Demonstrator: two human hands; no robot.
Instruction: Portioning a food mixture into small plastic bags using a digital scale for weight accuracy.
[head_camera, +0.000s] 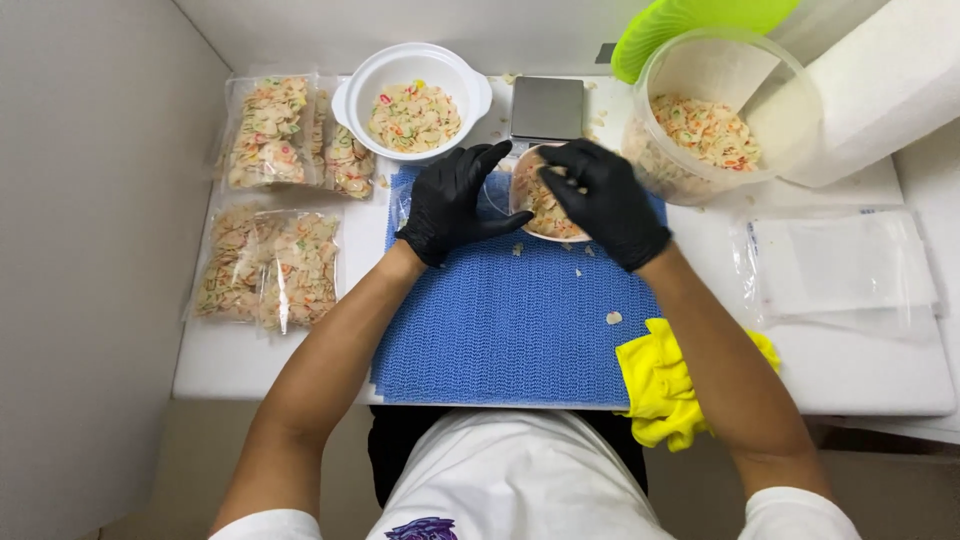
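Both gloved hands meet at the blue mat's (510, 320) far edge: left hand (450, 205) spread apart, right hand (605, 200) clamped on the small bowl (540, 205), bare mat nearer.

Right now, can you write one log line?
left hand: open beside small bowl | right hand: fingers in bowl's snack pieces | blue mat underneath

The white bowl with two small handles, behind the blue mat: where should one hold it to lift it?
Grip the white bowl by its two side handles, one hand from each side. The handles stick out left and right of the rim, and the bowl stands upright, filled with light-coloured flakes, so a level lift suits it.
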